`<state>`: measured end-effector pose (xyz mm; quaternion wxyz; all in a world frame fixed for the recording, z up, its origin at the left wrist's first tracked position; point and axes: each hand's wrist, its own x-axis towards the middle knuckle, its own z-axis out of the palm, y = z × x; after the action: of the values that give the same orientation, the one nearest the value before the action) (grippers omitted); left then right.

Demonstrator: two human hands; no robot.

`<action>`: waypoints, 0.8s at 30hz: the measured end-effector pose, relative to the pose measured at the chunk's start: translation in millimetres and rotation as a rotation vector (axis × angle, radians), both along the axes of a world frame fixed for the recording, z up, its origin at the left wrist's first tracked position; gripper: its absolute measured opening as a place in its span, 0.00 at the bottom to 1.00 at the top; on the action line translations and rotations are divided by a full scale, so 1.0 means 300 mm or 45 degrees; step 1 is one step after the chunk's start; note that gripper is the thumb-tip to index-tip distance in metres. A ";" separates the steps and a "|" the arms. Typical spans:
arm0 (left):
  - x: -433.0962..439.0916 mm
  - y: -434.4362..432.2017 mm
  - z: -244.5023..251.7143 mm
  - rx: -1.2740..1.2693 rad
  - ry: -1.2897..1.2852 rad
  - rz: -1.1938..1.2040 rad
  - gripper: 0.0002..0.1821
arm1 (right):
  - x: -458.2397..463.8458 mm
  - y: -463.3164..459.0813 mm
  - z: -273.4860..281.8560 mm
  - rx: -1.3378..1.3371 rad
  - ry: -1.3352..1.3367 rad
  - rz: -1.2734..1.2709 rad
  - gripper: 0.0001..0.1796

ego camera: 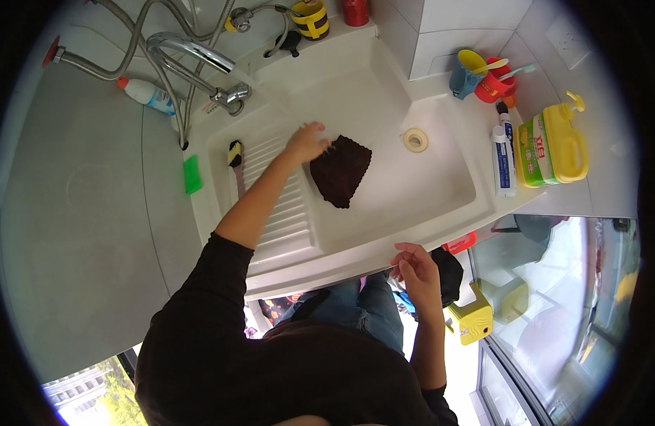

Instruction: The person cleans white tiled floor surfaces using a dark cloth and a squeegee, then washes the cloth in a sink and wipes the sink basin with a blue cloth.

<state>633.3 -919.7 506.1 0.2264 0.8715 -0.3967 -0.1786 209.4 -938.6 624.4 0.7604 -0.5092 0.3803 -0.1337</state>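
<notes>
A dark brown cloth (pixel 342 173) with a scalloped edge lies in the white laundry sink (pixel 391 213), beside the ribbed washboard (pixel 282 197). My left hand (pixel 307 144) is over the cloth's upper left corner, slightly blurred, fingers apart and nothing in its grip. Whether its fingertips touch the fabric I cannot tell. From the chrome faucet (pixel 191 50), what looks like a faint stream of water slants towards that hand. My right hand (pixel 417 266) hovers at the sink's front rim, loosely curled, with no object in it.
A scrubbing brush (pixel 235 157) rests left of the ribs, near a green bar (pixel 191 174). The drain (pixel 415 140) is at the basin's right. On the right ledge stand cups (pixel 467 74) with toothbrushes, toothpaste tubes (pixel 503 162) and a yellow pump jug (pixel 553 144). A white bottle (pixel 146 95) leans behind hoses.
</notes>
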 end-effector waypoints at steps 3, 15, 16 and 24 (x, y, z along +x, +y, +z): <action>-0.043 0.017 -0.071 0.046 -0.010 -0.032 0.26 | 0.016 -0.033 0.015 -0.114 0.011 0.016 0.19; 0.163 -0.016 0.401 -0.246 0.641 0.361 0.26 | 0.124 -0.137 0.056 -0.195 -0.038 0.148 0.17; 0.151 -0.010 0.432 -0.310 0.619 0.356 0.21 | 0.148 -0.144 0.055 -0.192 -0.063 0.176 0.17; 0.134 0.032 0.609 -0.678 0.206 0.055 0.23 | 0.349 -0.188 0.025 -0.397 -0.217 0.364 0.16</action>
<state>673.6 -910.0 688.8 0.4821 0.7725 -0.3914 -0.1324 314.1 -994.9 632.0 0.7132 -0.6560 0.2134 -0.1242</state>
